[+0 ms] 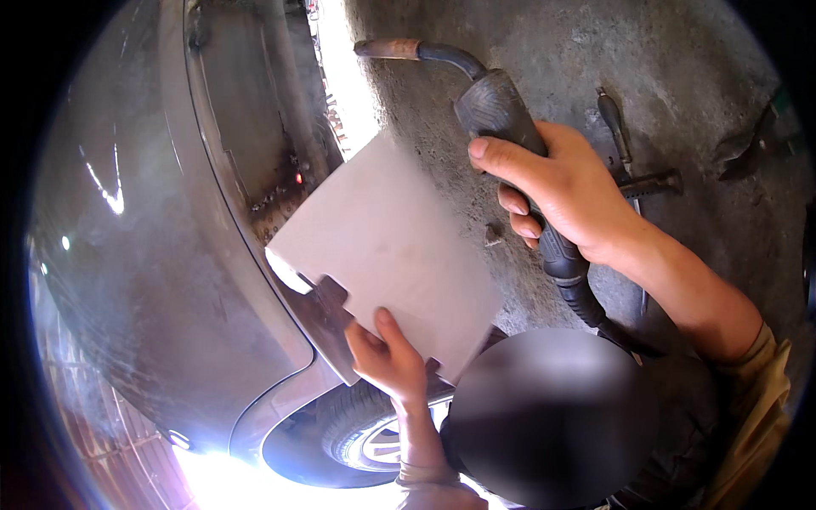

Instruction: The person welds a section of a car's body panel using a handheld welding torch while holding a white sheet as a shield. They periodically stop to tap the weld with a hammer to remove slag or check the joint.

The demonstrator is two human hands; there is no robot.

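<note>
A welding torch is gripped in my right hand, its fingers wrapped round the black handle. The bent neck and copper-coloured nozzle point left, above the floor and apart from the car. My left hand pinches the lower edge of a pale flat sheet with notched edges, thumb on its near face. The sheet stands tilted between the torch and the grey car body, hiding part of the sill. Just past its upper left edge, a small red-hot spot glows on scorched metal.
The torch cable runs down to the right. A dark-handled tool and a hammer-like tool lie on the concrete floor. A car wheel is at the bottom, beside a dark blurred round shape. Glare fills the lower left.
</note>
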